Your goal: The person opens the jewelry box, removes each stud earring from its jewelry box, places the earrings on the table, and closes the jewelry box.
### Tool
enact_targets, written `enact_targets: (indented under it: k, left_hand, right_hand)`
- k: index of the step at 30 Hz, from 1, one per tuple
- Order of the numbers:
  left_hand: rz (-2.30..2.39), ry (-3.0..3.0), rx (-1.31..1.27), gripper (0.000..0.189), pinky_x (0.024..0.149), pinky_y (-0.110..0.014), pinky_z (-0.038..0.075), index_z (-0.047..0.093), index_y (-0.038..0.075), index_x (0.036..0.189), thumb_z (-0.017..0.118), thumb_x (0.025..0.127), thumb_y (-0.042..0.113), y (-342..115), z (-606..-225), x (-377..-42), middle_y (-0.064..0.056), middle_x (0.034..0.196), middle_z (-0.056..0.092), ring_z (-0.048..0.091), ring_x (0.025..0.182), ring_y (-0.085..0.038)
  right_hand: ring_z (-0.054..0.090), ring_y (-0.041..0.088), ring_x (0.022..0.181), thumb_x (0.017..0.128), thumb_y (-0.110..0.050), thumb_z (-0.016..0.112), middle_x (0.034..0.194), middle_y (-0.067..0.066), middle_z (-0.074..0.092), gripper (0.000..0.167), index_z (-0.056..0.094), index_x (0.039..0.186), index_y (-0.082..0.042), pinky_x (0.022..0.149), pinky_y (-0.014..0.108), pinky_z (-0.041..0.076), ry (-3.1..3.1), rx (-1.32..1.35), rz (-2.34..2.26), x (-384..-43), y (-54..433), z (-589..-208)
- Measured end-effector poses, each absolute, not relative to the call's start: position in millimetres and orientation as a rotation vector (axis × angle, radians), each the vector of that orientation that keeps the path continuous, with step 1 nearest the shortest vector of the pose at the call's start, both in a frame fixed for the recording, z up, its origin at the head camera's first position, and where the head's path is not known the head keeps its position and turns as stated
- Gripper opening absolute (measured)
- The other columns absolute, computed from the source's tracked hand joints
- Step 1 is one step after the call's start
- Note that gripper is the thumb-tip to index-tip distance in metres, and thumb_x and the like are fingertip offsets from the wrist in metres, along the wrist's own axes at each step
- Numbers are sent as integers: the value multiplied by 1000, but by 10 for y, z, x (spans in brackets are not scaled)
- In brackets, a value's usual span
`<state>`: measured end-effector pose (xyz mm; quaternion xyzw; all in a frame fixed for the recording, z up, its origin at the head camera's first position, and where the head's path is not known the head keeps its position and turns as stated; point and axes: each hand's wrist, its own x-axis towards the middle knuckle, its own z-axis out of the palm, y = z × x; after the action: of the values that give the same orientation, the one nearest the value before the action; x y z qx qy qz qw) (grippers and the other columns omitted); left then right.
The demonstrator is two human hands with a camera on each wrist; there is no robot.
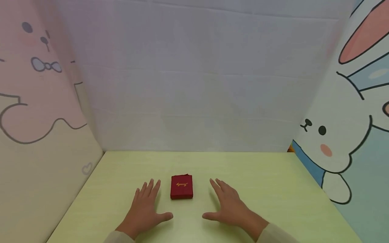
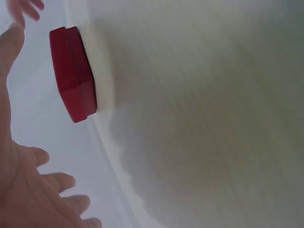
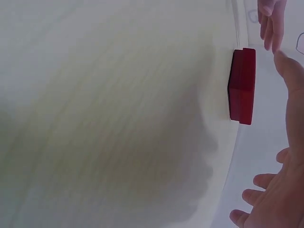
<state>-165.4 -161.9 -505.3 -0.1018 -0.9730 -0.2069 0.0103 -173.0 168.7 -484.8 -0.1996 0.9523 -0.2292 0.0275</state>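
Observation:
A small dark red box [image 1: 181, 191] with gold lettering on its lid lies closed on the pale yellow-green table [image 1: 261, 182]. To its left is my left hand [image 1: 145, 210], fingers spread and thumb pointing inward, with nothing in it. My right hand [image 1: 229, 206] mirrors it on the other side, also spread and holding nothing. Both hands stay apart from the box. In the left wrist view the red box [image 2: 73, 73] shows its side and lid edge beyond the thumb. The right wrist view has the same box [image 3: 242, 86] beside the right thumb.
A white cloth wall [image 1: 194, 84] rises behind the table's back edge. Printed panels stand at both sides, the left panel [image 1: 39, 168] with a pink figure and the right panel [image 1: 361, 182] with a white rabbit.

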Motion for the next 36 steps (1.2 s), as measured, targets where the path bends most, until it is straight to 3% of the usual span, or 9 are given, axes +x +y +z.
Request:
enact_targets:
  k: [9, 19, 28, 36]
  left_hand:
    - [-953, -3050, -278, 131, 111, -60, 36, 20, 14, 165, 88, 66, 66, -1550, -5124, -1939, -14, 163, 30, 30, 147, -40]
    - [-1149, -3038, -198, 126, 111, -62, 34, 25, 12, 164, 93, 67, 56, -1464, -5191, -2153, -15, 159, 38, 34, 145, -41]
    - [-1184, -3063, -224, 127, 113, -61, 31, 27, 8, 163, 95, 64, 50, -1465, -5202, -2261, -17, 159, 38, 33, 145, -44]
    - [-1217, -3086, -232, 126, 111, -63, 34, 28, 13, 163, 98, 62, 42, -1362, -5157, -2285, -13, 160, 38, 35, 145, -40]
  right_hand:
    - [30, 40, 148, 78, -63, 82, 165, 12, 28, 116, 22, 165, -18, 111, 64, 34, 2810, -598, -759, -2095, 1435, -4759]
    - [35, 34, 147, 82, -47, 84, 161, 12, 34, 105, 26, 163, -14, 113, 54, 36, 2765, -602, -661, -2398, 1295, -4761]
    - [34, 32, 147, 73, -47, 91, 160, 8, 36, 113, 29, 162, -16, 112, 55, 36, 2711, -571, -687, -2543, 1118, -4782]
    - [42, 30, 141, 68, -45, 94, 156, 6, 40, 116, 32, 161, -15, 108, 52, 42, 2734, -555, -591, -2595, 972, -4813]
